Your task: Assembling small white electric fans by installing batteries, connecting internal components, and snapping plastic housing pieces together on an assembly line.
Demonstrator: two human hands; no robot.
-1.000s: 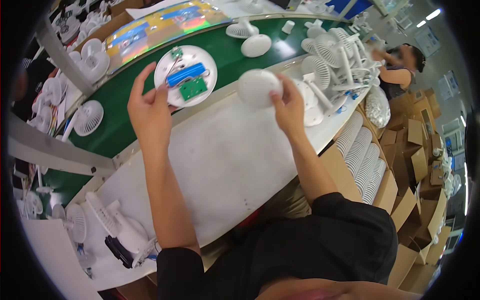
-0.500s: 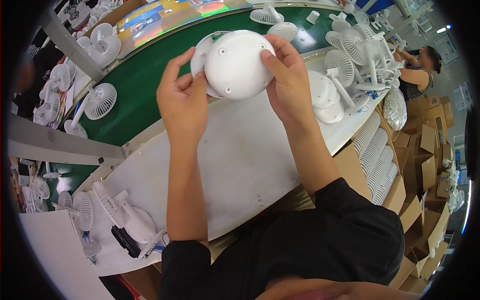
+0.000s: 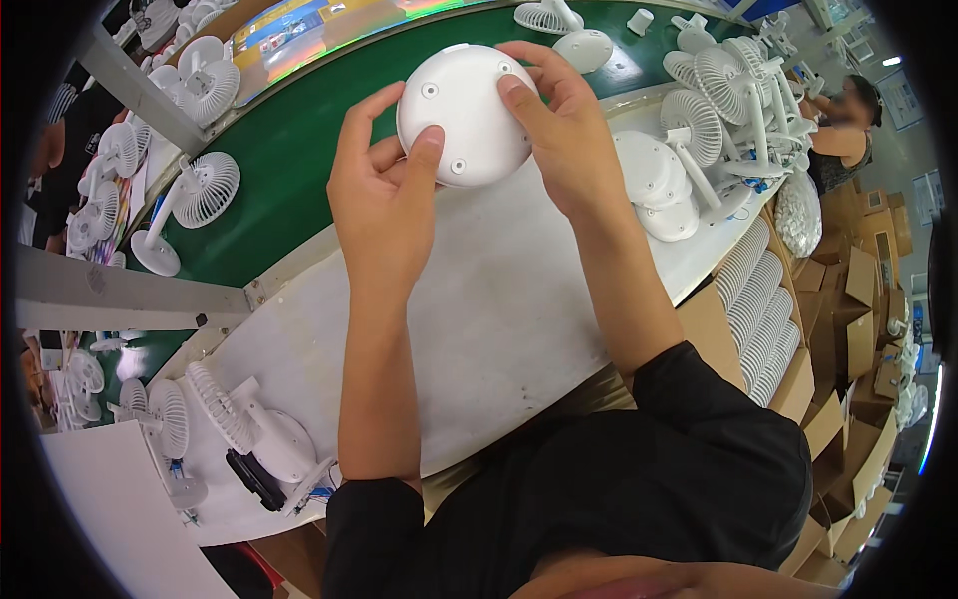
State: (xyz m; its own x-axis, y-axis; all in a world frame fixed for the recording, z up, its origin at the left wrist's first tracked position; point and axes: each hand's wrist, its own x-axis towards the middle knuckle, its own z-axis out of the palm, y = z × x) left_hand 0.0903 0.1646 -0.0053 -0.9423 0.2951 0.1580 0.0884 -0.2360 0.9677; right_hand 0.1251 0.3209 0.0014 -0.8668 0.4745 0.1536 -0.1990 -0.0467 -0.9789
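Both hands hold up a round white fan base [image 3: 462, 115], its underside with small screw holes turned toward me. My left hand [image 3: 384, 200] grips its left edge, thumb pressed on the underside. My right hand [image 3: 559, 135] wraps the right edge, fingers curled over the top rim. The base hangs above the white work mat [image 3: 469, 329], in front of the green conveyor belt [image 3: 299, 150].
White desk fans stand on the belt [image 3: 195, 195] and cluster at the right [image 3: 718, 110]. More white bases [image 3: 654, 180] lie right of my hands. Fans with a black part lie at lower left [image 3: 249, 439]. Stacked fan grilles and cardboard boxes [image 3: 768, 319] fill the right side. Another person [image 3: 848, 130] works far right.
The two hands brought the separate base halves together and now hold one closed base, lifted nearer to me. The view has tilted so the belt sits higher.
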